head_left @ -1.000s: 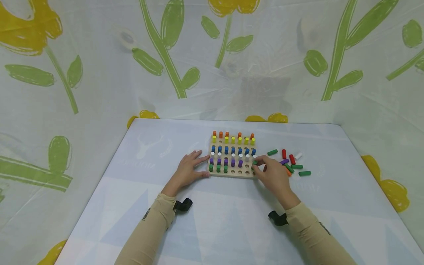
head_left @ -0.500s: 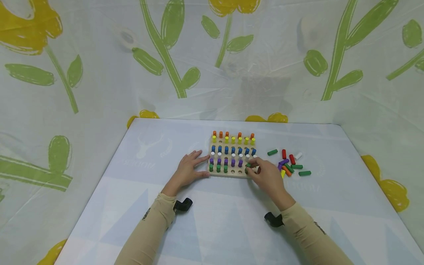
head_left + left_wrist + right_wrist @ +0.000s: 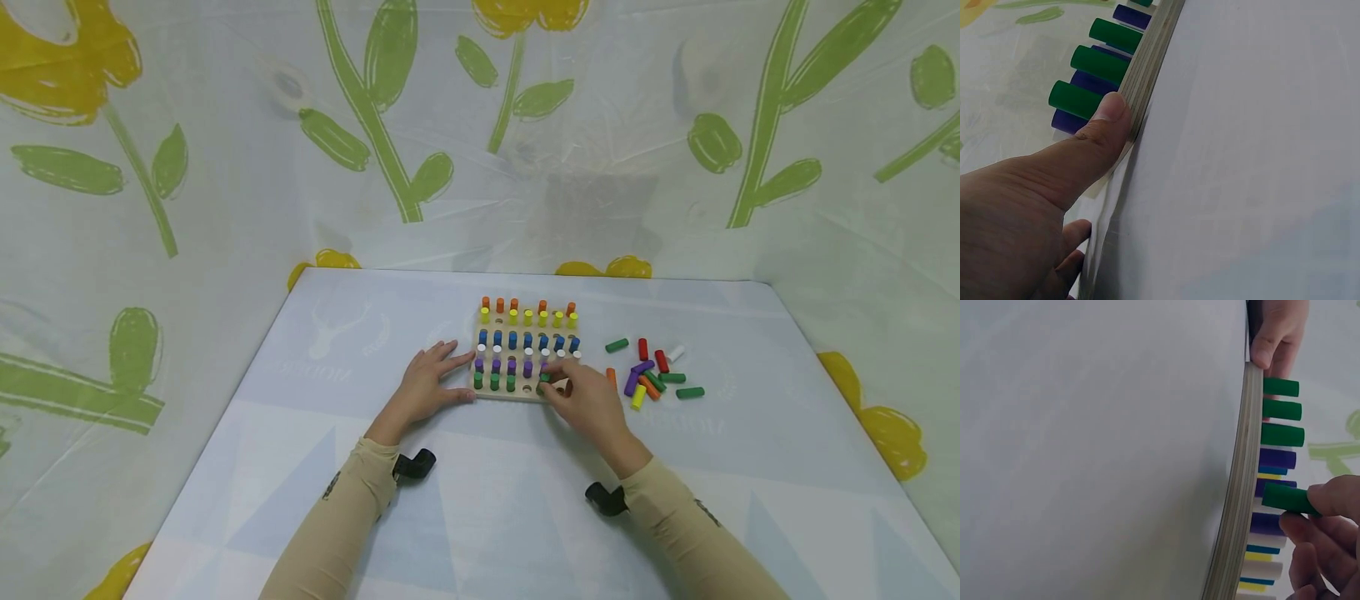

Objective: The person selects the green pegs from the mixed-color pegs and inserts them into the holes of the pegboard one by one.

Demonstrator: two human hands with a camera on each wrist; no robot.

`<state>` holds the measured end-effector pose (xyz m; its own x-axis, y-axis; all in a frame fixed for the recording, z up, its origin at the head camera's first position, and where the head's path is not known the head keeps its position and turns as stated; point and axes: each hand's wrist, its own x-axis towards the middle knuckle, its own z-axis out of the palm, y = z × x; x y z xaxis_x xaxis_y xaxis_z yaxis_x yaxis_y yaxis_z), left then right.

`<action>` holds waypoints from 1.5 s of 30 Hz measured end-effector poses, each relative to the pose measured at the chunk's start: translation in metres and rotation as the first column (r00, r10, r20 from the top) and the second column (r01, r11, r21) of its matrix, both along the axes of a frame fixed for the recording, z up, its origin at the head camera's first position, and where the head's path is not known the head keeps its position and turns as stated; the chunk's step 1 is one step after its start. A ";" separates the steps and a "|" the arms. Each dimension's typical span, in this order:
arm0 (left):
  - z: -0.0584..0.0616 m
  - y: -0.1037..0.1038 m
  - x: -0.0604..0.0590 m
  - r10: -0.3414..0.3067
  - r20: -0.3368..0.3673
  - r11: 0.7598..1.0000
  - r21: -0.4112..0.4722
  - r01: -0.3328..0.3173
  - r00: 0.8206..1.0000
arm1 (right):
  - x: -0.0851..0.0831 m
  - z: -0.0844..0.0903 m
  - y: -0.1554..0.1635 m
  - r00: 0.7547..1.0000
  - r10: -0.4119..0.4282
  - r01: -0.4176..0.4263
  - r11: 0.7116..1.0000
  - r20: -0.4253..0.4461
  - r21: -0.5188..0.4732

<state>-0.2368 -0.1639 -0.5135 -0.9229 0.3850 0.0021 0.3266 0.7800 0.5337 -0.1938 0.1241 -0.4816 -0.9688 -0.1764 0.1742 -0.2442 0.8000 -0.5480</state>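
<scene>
Your left hand (image 3: 427,385) lies flat, steadying the pegboard (image 3: 525,393), while your right hand (image 3: 588,400) fingers pinch a green peg (image 3: 1285,499) over its front row.

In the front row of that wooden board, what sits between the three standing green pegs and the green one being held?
Between the green pegs and the held peg the head view shows an empty hole in the board; nothing stands there.

The place is a staged recording booth, not a lived-in room. Floral-print sheeting (image 3: 480,133) with green stems and yellow flowers encloses the bench (image 3: 480,500) on three sides. The bench carries a pale patterned cover and a wooden pegboard (image 3: 525,393).
</scene>
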 end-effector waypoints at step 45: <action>0.003 0.001 0.002 0.006 0.009 1.000 0.009 -0.006 1.000 | 0.000 0.002 0.013 0.998 -0.032 0.031 0.999 0.051 0.024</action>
<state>-0.2347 -0.1628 -0.5106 -0.9251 0.3796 -0.0026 0.3173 0.7769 0.5439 -0.1936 0.1367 -0.4793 -0.9815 -0.1489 0.1203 -0.1906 0.8197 -0.5402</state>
